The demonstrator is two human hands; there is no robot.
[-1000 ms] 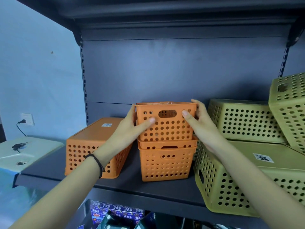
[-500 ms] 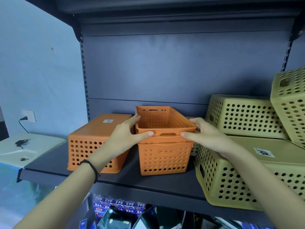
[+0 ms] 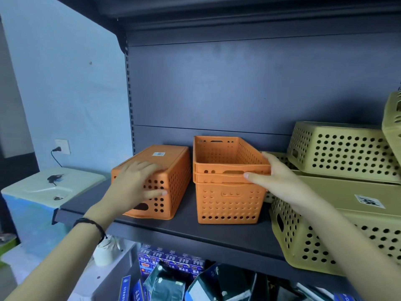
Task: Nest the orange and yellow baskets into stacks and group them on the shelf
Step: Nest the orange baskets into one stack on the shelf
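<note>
- Hiding behind the right hand (image 3: 280,181): a strip of yellow holed wall just right of the orange stack (image 3: 227,203). Impossible to tell whether a basket of its own or part of a neighbour.
- Cut off by the frame edge, far right of the stack: a tilted yellow basket (image 3: 392,127), showing only a sliver.
- Cut off likewise, low and right of the stack: the near corner of the lower yellow basket (image 3: 303,235).
- Smeared by blur: the left hand (image 3: 134,187), with fingertips hard to make out.
- Resting on the near end of the overturned orange basket (image 3: 173,170), just left of the stack: the left hand, fingers (image 3: 141,168) spread flat over the top edge. Thumb stretched across the holed end wall, curled round nothing. Black wristband (image 3: 91,222) at the wrist.
- Gripping the upper basket (image 3: 219,154) of the stack at its near right corner: the right hand, thumb pressed on the front rim, fingers (image 3: 265,156) hooked over the right rim.
- Counting orange: three. Two nested upright as the stack, one upside down beside it with a white sticker (image 3: 158,154) on its base.
- Counting yellow: three plainly seen, all right of the stack. The upper yellow basket (image 3: 338,148) overturned and lying on the overturned lower one, the tilted one beyond them.
- Standing on the shelf (image 3: 184,227): every basket, with the stack mid-shelf, close to the front edge.
- Lying below the stack, under the shelf: packets (image 3: 171,279), too jumbled to count.
- Set in the wall well left of the stack: a wall socket (image 3: 61,146) with a plug in it.
</note>
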